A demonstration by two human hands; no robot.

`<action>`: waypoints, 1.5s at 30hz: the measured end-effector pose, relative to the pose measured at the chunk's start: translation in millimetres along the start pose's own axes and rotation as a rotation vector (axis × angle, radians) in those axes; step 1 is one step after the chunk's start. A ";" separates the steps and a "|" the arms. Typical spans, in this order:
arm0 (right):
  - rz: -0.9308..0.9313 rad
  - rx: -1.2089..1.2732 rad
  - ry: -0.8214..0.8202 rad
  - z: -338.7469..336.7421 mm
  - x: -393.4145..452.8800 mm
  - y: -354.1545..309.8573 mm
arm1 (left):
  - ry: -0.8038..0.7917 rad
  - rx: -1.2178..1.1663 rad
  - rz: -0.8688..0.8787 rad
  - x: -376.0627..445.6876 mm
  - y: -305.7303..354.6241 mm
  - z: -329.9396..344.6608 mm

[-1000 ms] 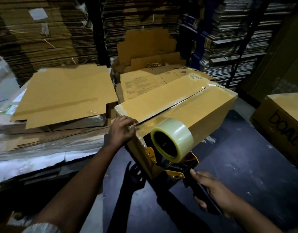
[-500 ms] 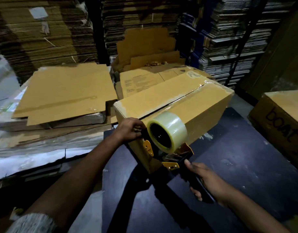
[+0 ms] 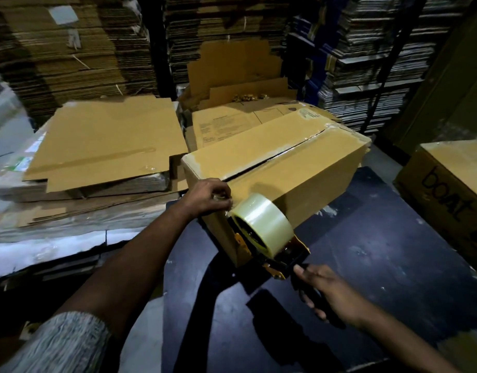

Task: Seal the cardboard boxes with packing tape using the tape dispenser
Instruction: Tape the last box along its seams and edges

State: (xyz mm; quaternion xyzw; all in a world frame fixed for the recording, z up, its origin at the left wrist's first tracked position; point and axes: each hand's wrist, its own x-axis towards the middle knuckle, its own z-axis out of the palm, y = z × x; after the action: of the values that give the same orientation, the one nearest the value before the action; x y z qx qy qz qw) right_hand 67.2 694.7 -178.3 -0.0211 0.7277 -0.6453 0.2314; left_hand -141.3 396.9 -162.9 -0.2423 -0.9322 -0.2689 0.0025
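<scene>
- The tan rectangular cardboard box (image 3: 280, 168) sits on a dark tabletop (image 3: 380, 251), its two top flaps meeting at a dark centre seam that is untaped along its length
- The left hand (image 3: 209, 196) rests at the box's near top edge, fingers curled and pinching what looks like the loose tape end against the cardboard by the seam
- The right hand (image 3: 330, 290), just nearer than the box, wraps its fingers round the black handle of the black-and-yellow tape dispenser (image 3: 275, 249), whose clear tape roll (image 3: 263, 222) touches the box's near face
- The step in hand seems to be anchoring the tape start; next, the dispenser must ride up over the edge and along the seam, kept centred and pressed flat
</scene>
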 end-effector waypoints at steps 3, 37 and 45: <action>-0.017 -0.020 0.014 -0.9 -3.1 15.1 | -0.003 0.020 0.018 -0.9 2.0 0.4; -0.053 0.316 0.112 3.0 0.1 91.1 | -0.263 0.000 0.262 -13.9 52.0 34.1; -0.065 0.321 0.145 10.6 6.0 84.4 | -0.269 -0.027 0.256 -13.2 53.6 35.8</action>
State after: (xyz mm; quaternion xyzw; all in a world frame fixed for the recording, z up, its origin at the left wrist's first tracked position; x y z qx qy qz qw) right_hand 88.3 696.8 -260.8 0.0391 0.6292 -0.7601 0.1575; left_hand -100.9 448.4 -168.5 -0.3925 -0.8821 -0.2439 -0.0912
